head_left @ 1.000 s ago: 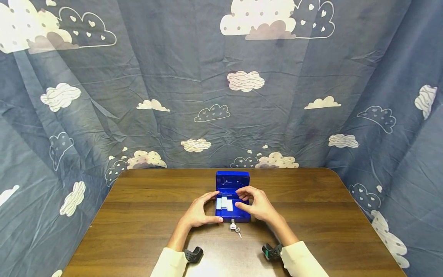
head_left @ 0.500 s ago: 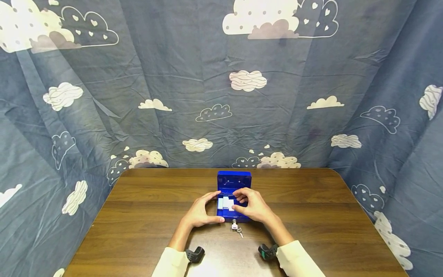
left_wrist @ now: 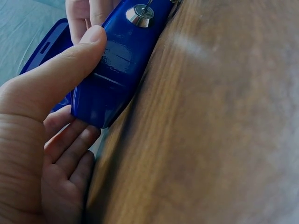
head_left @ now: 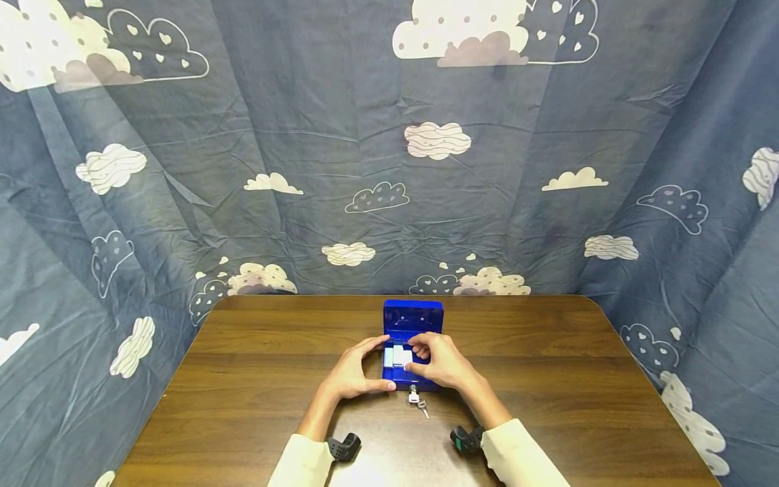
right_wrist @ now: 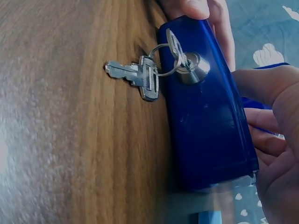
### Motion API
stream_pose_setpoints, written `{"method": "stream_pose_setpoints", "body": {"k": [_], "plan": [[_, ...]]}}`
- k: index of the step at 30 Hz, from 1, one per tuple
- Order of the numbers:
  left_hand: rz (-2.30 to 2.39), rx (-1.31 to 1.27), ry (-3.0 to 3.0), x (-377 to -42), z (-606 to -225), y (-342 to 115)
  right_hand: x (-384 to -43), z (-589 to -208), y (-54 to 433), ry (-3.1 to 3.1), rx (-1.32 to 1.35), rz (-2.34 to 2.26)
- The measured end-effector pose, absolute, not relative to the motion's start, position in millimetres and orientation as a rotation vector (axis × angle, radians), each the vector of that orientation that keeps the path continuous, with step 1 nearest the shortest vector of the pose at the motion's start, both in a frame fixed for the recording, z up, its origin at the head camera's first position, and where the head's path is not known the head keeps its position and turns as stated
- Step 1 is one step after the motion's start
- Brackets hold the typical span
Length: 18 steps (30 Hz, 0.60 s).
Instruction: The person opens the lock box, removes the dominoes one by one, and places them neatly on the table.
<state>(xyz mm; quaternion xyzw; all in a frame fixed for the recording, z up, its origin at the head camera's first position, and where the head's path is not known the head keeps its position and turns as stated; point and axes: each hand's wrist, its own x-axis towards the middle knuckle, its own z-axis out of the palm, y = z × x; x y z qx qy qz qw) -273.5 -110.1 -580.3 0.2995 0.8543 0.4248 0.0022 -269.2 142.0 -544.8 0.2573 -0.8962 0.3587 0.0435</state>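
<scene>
A blue cash box (head_left: 427,384) stands on the table with its lid (head_left: 414,316) raised. My left hand (head_left: 348,372) holds its left side, thumb on the front and fingers round behind; the left wrist view shows that thumb on the front wall. White and pale-blue blocks (head_left: 389,357) lie side by side in the box's left part. My right hand (head_left: 447,362) reaches in from the right. Its thumb touches the near end of the rightmost white block (head_left: 407,358), and bent fingers are near its far end. Whether they pinch it is hidden. A key with a ring (right_wrist: 145,77) hangs from the front lock (right_wrist: 192,67).
The brown wooden table (head_left: 274,358) extends on both sides of the box. A dark curtain with cloud prints (head_left: 377,230) hangs behind and beside it. At the right wrist view's bottom edge is a light-blue thing (right_wrist: 210,217) of unclear kind.
My right hand has moved left inside the box, and its thumb has come onto the rightmost white block. The left hand keeps its hold on the box.
</scene>
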Motion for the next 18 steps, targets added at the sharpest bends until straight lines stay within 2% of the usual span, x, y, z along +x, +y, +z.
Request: {"method": "stream_pose_setpoints", "body": {"k": [18], "plan": [[1.325, 0.949, 2.684, -274, -580, -110, -271, -539, 130, -2.91, 0.756, 0.77]]}}
